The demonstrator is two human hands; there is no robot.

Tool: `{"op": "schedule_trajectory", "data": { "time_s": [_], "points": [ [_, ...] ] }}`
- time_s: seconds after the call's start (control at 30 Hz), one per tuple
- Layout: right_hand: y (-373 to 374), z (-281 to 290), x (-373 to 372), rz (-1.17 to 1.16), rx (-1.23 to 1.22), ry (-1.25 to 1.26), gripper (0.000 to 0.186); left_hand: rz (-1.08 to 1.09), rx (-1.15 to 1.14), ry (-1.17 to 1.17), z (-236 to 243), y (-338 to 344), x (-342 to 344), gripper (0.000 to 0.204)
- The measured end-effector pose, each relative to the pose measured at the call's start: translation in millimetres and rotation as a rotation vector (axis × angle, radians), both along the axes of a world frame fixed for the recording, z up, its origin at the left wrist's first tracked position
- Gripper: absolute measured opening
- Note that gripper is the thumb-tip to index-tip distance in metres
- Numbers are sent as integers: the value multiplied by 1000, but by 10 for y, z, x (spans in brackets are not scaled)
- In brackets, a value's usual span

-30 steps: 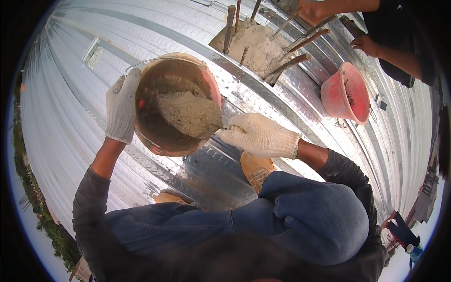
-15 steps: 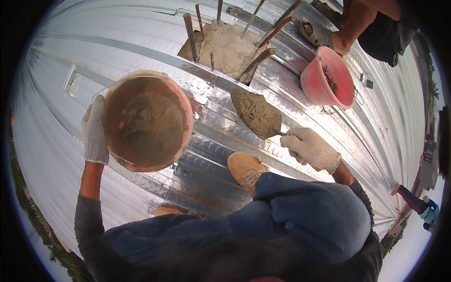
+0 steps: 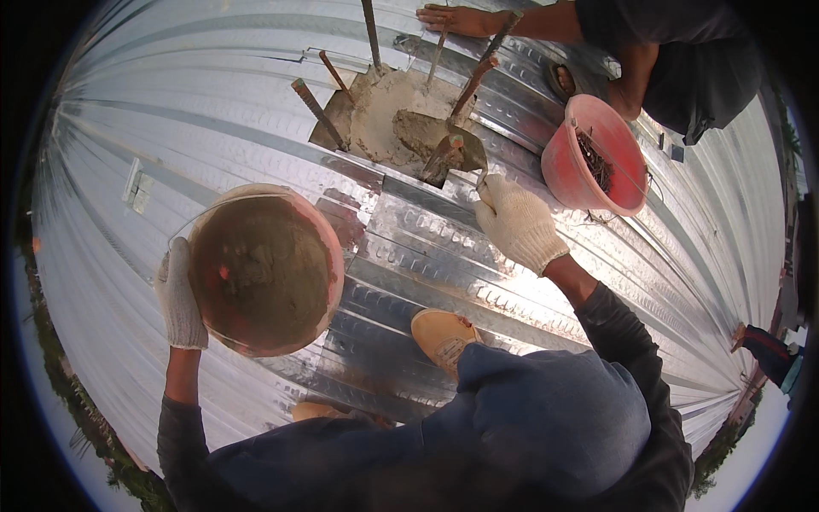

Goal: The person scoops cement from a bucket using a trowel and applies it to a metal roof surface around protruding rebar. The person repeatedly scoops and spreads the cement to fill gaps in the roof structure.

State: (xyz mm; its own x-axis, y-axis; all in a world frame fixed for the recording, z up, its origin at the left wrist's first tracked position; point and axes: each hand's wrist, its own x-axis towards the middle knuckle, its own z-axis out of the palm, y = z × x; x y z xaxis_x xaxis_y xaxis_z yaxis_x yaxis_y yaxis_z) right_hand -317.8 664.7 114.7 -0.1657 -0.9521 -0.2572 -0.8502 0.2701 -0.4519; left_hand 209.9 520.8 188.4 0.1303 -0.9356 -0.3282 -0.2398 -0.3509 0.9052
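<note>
My left hand (image 3: 181,299), in a pale knit glove, grips the side of a red bucket (image 3: 335,256) at its rim near the wire handle. Grey-brown wet mortar (image 3: 281,264) lies inside the bucket, which is tilted towards me. My right hand (image 3: 515,220), gloved alike, is closed round the handle of a trowel (image 3: 474,156). The trowel's blade is over the right part of a rough concrete patch (image 3: 380,107), partly behind a rebar stub (image 3: 444,154). Mortar shows on the blade; whether the blade touches the concrete I cannot tell.
Several rusty rebars (image 3: 371,34) stand up from the concrete. Ribbed metal decking (image 3: 409,282) surrounds it. A second red bucket (image 3: 559,162) holds thin dark metal pieces. Beside it a co-worker crouches, one hand (image 3: 461,20) flat on the decking. My tan shoe (image 3: 444,337) is in front of me.
My right hand has carried the loaded trowel forward from the decking to the concrete among the rebars. The co-worker's hand has come into view at the top. My left hand still holds the bucket.
</note>
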Motion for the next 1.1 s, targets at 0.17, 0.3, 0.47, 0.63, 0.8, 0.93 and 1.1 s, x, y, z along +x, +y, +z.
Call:
{"op": "schedule_trajectory", "data": {
  "time_s": [0.17,0.3,0.47,0.63,0.8,0.93,1.1],
  "points": [
    [-99,-82,293,-51,-44,96,28,39,-22,-20,25,124,-14,39],
    [-210,-185,165,94,-107,200,25,114,-5,25,54,159,-120,40],
    [-210,-233,247,168,35,274,23,119,-26,-18,8,109,-124,42],
    [-47,-170,213,226,52,233,24,118,4,-10,38,91,-121,40],
    [-120,-77,133,56,32,126,29,80,-11,-49,81,86,-211,40],
    [-90,-190,110,113,42,159,28,76,-38,-77,165,111,-402,41],
    [268,-46,85,-97,-23,15,28,8,-68,-170,143,187,-360,44]
  ]
}}
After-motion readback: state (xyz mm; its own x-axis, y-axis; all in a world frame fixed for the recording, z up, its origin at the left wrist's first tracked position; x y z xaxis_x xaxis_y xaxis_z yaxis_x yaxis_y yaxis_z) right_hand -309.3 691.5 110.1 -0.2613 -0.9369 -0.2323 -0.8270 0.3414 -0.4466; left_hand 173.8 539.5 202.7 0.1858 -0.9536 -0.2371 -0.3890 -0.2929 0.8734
